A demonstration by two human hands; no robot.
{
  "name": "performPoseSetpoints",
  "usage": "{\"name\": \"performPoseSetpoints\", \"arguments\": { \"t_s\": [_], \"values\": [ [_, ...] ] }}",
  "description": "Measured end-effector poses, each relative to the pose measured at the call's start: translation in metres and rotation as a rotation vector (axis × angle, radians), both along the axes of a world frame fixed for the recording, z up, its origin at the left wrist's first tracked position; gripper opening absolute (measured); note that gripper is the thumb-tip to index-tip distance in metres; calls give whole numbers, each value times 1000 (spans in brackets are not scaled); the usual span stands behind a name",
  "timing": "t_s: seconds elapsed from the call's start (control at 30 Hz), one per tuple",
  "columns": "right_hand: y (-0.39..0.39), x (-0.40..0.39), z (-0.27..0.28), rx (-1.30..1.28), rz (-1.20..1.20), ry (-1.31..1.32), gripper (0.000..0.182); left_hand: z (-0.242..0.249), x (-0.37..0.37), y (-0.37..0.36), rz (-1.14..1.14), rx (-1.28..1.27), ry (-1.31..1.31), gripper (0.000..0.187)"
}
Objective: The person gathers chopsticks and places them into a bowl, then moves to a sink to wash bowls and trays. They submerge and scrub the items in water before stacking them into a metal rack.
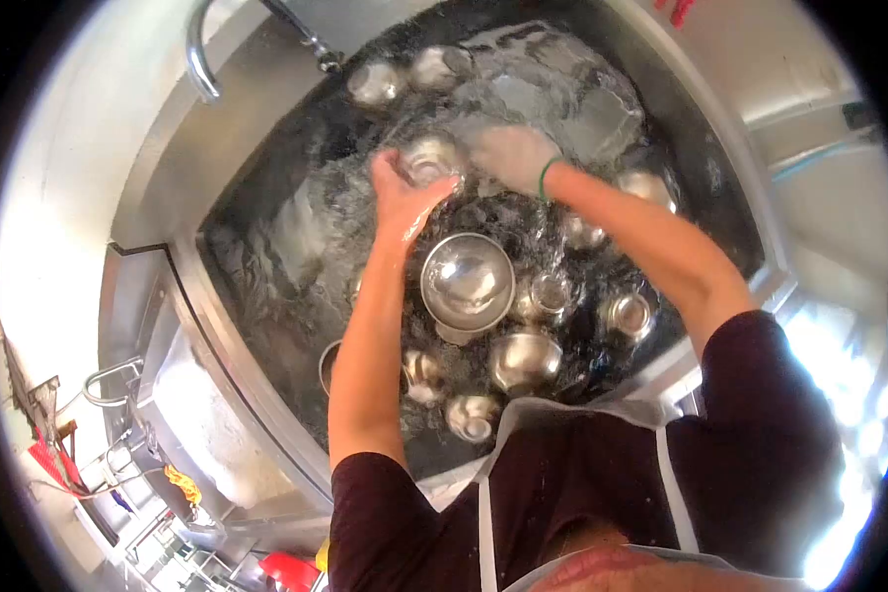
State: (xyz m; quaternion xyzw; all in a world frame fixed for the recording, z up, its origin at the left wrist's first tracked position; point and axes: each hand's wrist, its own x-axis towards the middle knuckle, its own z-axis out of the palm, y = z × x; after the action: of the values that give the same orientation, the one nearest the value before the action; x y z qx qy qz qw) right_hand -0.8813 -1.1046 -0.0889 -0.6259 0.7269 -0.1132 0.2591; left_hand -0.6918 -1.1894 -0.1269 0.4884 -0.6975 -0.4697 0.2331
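My left hand is curled round a small metal bowl at the water's surface, thumb on one side and fingers on the other. Close to that bowl, on its right, my right hand is smeared by motion, so its fingers cannot be made out. A green band circles my right wrist. Nearer my body a larger round metal bowl floats with its hollow facing up. Two more small bowls, one of them a metal bowl, lie beyond my left hand.
The steel sink is full of moving water. Several metal bowls, including a metal bowl and another bowl, bob near my body. A curved faucet arches over the far left rim. A second basin adjoins at left.
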Motion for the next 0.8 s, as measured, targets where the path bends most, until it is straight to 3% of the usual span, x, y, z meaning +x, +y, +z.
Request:
{"name": "performPoseSetpoints", "arguments": {
  "t_s": [0.1,0.13,0.17,0.2,0.23,0.27,0.3,0.37,0.4,0.47,0.5,0.57,0.6,0.63,0.67,0.73,0.77,0.8],
  "values": [
    [23,-18,9,-15,-54,-426,56,19,3,17,-30,-114,56,98],
    [38,-26,-12,-243,65,-302,60,27,14,16,-62,-150,-10,97],
    [59,-36,-23,-156,59,-248,61,30,26,15,-45,-258,-66,98],
    [80,-50,-28,-81,55,-192,61,22,44,6,-31,-97,78,92],
    [95,-60,-34,-12,52,-139,62,20,59,0,12,-206,-139,77],
    [102,-72,-43,226,-36,-52,63,38,63,13,127,-366,-488,61],
    [106,-77,-52,462,-126,33,64,42,66,24,133,-438,-447,59],
    [112,-70,-68,471,12,259,61,44,61,46,152,-585,-347,56],
    [119,-64,-78,487,87,368,59,60,45,73,45,-488,-189,54],
    [142,-46,-97,351,109,310,52,70,5,138,-151,-211,109,53],
    [154,-36,-94,341,-31,20,50,57,-10,166,-243,-30,249,54],
    [169,-7,-74,366,-427,-586,45,9,-29,200,-316,-347,-261,63],
    [172,11,-58,363,-713,-882,42,18,-30,200,-331,-294,-337,68],
    [164,29,-43,388,-959,-943,40,27,-30,199,-345,-240,-413,73],
    [164,35,-44,367,-897,-1061,38,34,-25,200,-362,-177,-491,78],
    [168,47,-51,332,-757,-1297,33,16,4,182,-518,25,-202,93],
    [170,51,-40,297,-766,-1302,31,18,17,178,-618,112,-120,97],
    [171,56,-20,261,-776,-1313,29,24,26,178,-576,161,-74,96]
  ]
}}
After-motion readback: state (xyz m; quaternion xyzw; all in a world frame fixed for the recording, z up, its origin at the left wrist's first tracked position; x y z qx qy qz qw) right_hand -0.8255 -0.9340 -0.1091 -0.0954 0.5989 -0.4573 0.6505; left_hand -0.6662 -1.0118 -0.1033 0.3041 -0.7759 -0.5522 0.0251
